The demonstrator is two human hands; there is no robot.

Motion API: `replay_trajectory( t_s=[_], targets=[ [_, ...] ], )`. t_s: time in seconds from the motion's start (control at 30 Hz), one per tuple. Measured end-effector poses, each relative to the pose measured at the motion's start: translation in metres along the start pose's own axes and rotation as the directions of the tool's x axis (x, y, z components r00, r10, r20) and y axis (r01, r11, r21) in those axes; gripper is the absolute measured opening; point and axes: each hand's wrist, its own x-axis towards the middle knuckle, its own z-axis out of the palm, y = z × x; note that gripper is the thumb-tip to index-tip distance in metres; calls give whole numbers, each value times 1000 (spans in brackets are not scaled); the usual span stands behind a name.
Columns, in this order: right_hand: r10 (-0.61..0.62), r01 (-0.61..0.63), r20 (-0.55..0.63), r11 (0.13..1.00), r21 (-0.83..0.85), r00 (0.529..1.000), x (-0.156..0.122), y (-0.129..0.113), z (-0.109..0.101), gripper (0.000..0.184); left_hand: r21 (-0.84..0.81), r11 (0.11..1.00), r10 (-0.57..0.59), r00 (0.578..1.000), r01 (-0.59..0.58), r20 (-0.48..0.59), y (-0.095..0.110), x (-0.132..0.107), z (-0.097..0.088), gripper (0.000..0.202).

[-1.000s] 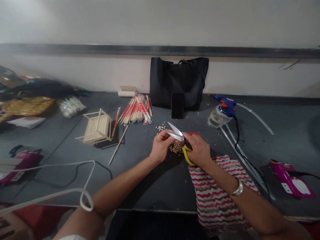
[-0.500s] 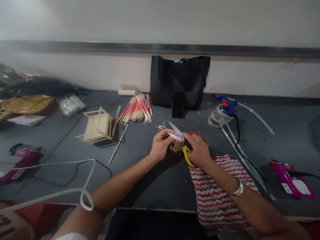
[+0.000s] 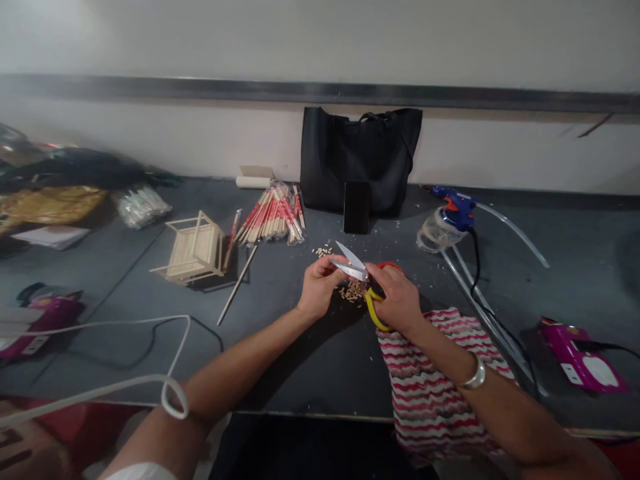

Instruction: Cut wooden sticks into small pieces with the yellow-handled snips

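Note:
My right hand [image 3: 397, 298] grips the scissors [image 3: 356, 270], whose handles are yellow and red. Their two blades stand apart and point up and left. My left hand [image 3: 317, 287] is closed in a pinch right at the blades; what its fingertips hold is too small to make out. Beneath the hands lies a heap of short cut wooden pieces [image 3: 352, 293]. A second small group of pale pieces [image 3: 323, 251] rests just beyond my left fingertips. Under my right forearm is a striped red, white and grey cloth [image 3: 430, 380].
To the left stand a small wooden stick frame [image 3: 196, 250], a loose stick [image 3: 237, 285] and wrapped chopsticks [image 3: 273, 217]. A phone [image 3: 357, 208] leans on a black bag [image 3: 357, 157]. Rightward are a blue glue gun [image 3: 457, 209], clear glue sticks [image 3: 485, 313] and a magenta device [image 3: 583, 357].
The view has shifted very slightly. Both hands and the scissors keep nearly the same place, and the blades are still apart.

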Motion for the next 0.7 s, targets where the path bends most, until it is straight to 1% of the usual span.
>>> replay_trajectory(
  t_s=[0.17,0.37,0.53,0.6,0.7],
  targets=[
    [-13,13,2,1000,18,1000,0,2,0,43,10,1000,-5,1000,5,18,0,0,-1,34],
    [-4,2,20,996,92,1000,-4,4,3,45,-32,999,18,1000,-18,26,3,-2,4,38],
    [15,-23,59,989,148,998,-4,3,2,47,20,1000,-4,1000,4,23,5,-4,5,34],
    [24,-33,71,991,129,997,-3,3,1,47,41,999,3,1000,-4,22,5,-3,4,35],
    [22,-25,53,998,63,998,-2,2,0,42,59,998,17,1000,-18,16,5,-3,3,36]
  ],
)
